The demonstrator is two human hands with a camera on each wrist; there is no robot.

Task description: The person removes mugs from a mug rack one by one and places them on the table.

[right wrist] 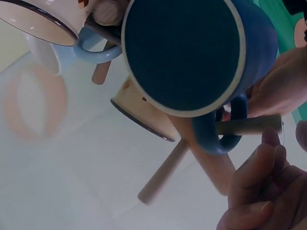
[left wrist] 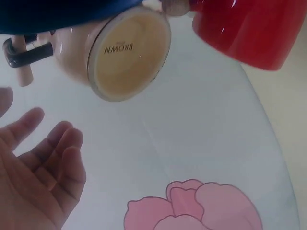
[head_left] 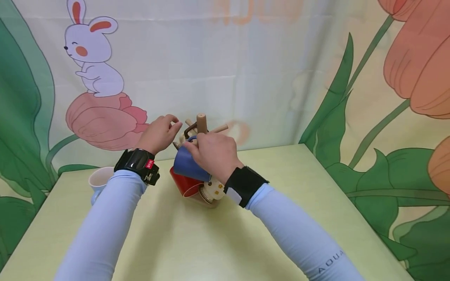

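A wooden mug tree (head_left: 201,124) stands near the back of the table with several mugs on it. On one of its pegs (right wrist: 252,125) hangs a blue mug (head_left: 188,164), the peg passing through its handle (right wrist: 216,139). My right hand (head_left: 219,152) is at the blue mug's right; its loosely curled fingers (right wrist: 256,172) are close to the peg's end, off the handle. Left of the tree my left hand (head_left: 158,132) is raised, its relaxed fingers (left wrist: 67,167) holding nothing. Below the blue mug hangs a red mug (head_left: 181,181), beside a patterned cream mug (head_left: 214,189).
At the table's left stands another mug (head_left: 100,177), pale with a light blue handle, partly behind my left sleeve. A light blue mug (right wrist: 55,52) also shows among the tree's mugs in the right wrist view. A printed cloth (head_left: 197,58) hangs behind the table.
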